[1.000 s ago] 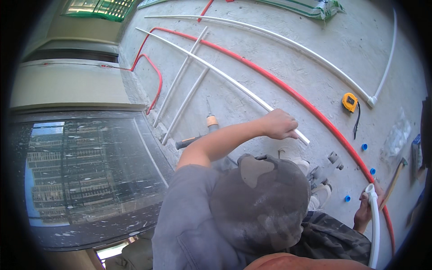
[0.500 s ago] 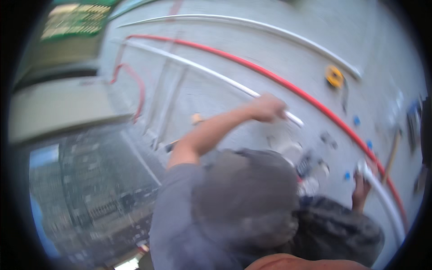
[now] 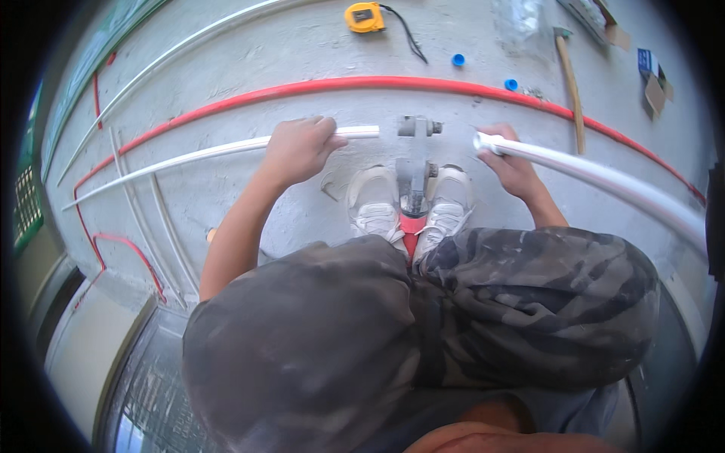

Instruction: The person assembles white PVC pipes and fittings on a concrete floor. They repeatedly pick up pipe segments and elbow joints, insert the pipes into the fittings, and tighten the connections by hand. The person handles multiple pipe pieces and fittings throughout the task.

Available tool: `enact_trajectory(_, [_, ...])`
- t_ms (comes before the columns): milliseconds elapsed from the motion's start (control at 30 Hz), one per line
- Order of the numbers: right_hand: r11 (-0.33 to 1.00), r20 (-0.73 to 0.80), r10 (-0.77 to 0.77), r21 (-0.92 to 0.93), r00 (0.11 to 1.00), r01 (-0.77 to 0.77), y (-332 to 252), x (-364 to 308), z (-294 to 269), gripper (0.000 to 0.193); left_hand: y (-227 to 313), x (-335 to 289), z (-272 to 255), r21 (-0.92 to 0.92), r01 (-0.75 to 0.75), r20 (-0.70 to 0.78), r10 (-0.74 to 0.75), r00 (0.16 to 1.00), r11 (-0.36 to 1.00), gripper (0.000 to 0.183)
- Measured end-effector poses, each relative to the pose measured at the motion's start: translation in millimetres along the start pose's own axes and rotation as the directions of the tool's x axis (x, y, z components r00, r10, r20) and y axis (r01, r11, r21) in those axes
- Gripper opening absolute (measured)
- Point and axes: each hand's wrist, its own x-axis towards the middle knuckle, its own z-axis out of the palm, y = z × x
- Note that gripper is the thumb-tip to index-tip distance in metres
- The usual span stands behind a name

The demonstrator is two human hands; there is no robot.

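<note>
My left hand [image 3: 298, 149] is closed around a long white pipe [image 3: 204, 156], just short of its bare end. My right hand [image 3: 515, 162] grips a second white pipe [image 3: 612, 180] near its end, which shows a wider rim like a fitting. Between the two facing ends, apart from both, stands a pipe welding iron [image 3: 413, 147] with grey heating heads on a flat plate. Its red lower part [image 3: 412, 224] is held between my white shoes [image 3: 373, 202]. The far ends of my right-hand pipe lie outside the view.
A red pipe [image 3: 362, 85] runs across the floor beyond my hands. Past it lie a yellow tape measure [image 3: 364, 17], a blue cap [image 3: 458, 60], a hammer [image 3: 569, 87] and an opened small box [image 3: 654, 79]. More white pipes [image 3: 138, 200] lie at left, near a raised ledge [image 3: 91, 340].
My view has swung from the left back to the middle. The left-hand pipe's end now faces the right-hand pipe's end across the welding iron. Both hands keep their grip.
</note>
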Motion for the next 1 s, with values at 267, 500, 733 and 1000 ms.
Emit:
enact_trajectory(267, [0.979,0.063,0.086,0.182,0.994,-0.096,22.0,35.1,37.7,0.037,10.9,21.3,2.1,-0.048,-0.063,-0.044,0.061,0.997,0.997,0.030])
enact_trajectory(500, [0.971,0.060,0.065,0.226,0.996,-0.077,9.3,44.5,49.3,0.037,16.3,30.1,3.6,-0.038,-0.071,-0.017,0.070,0.997,0.997,0.032])
enact_trajectory(733, [0.963,0.117,0.086,0.246,0.989,-0.113,6.2,49.5,45.5,0.035,17.8,36.5,2.5,-0.061,-0.072,0.009,0.072,0.997,0.996,0.033])
enact_trajectory(1000, [0.970,0.206,0.154,0.156,0.966,-0.188,-2.8,52.1,36.1,0.037,17.9,36.3,2.3,-0.124,-0.043,0.044,0.049,0.998,0.991,0.030])
